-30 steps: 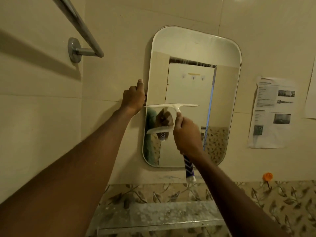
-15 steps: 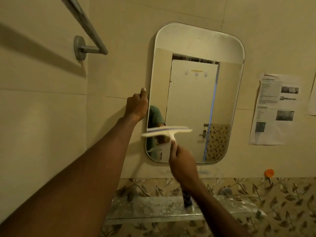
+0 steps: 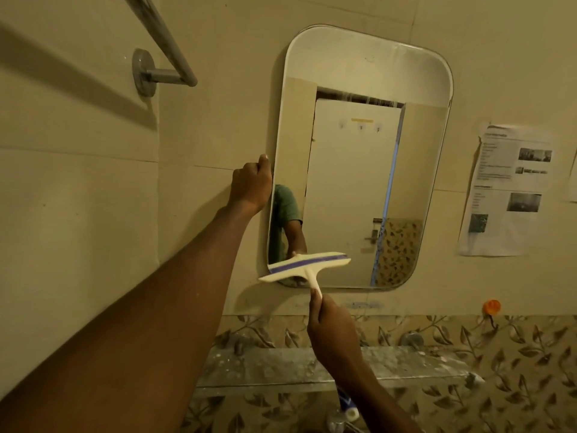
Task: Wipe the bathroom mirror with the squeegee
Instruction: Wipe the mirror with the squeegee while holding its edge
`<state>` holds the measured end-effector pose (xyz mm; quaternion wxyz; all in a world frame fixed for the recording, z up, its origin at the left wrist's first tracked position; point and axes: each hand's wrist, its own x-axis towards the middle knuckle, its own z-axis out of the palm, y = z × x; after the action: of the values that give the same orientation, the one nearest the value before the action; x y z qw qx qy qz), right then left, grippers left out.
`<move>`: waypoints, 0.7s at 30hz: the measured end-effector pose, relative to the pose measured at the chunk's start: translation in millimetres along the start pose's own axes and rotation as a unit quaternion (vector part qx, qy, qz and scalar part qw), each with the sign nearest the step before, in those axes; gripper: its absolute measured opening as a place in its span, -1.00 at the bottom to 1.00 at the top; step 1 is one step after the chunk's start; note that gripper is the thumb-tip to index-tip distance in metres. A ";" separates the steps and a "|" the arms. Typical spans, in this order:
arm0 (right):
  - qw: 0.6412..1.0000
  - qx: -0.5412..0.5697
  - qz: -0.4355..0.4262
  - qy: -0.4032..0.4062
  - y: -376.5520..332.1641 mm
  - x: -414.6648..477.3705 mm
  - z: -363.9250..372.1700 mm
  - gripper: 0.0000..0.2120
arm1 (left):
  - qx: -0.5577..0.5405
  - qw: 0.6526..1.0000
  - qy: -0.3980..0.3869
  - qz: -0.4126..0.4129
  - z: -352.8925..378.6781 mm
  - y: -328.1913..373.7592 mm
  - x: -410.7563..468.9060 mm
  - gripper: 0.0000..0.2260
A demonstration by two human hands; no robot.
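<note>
Now my right hand (image 3: 332, 332) grips the squeegee (image 3: 304, 267) by its handle, blade at the bottom-left corner of the mirror (image 3: 359, 73); my left hand (image 3: 251, 185) clasps its left edge with curled fingers.

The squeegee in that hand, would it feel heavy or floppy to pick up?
Probably light: the right hand holds the squeegee up by its thin handle alone. Likely stiff, since the wide head looks straight, unsagging. The smooth plastic handle might slip if wet.

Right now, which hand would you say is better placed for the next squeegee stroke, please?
Right hand, likely: it grips the squeegee at the mirror's lower edge; the left hand holds its side.
</note>
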<state>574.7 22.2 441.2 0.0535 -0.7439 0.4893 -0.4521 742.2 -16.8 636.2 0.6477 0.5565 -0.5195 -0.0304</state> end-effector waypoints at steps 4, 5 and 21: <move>0.998 0.050 -0.032 0.031 -23.7 28.4 -25.6 -0.60 | 0.004 1.000 0.007 0.019 2.4 -7.9 0.6 -0.46; 0.996 0.059 -0.041 0.048 -30.2 39.3 -33.0 -0.60 | 0.005 1.000 0.008 0.022 2.8 -8.9 0.1 -0.46; 0.999 -0.036 0.038 -0.007 51.3 -23.0 -4.5 -0.60 | 0.038 0.999 0.006 0.037 2.2 -9.4 -6.1 -0.53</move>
<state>534.0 15.1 402.8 0.0476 -0.7294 0.5325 -0.4267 743.0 -18.1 624.9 0.6301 0.5614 -0.5362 0.0168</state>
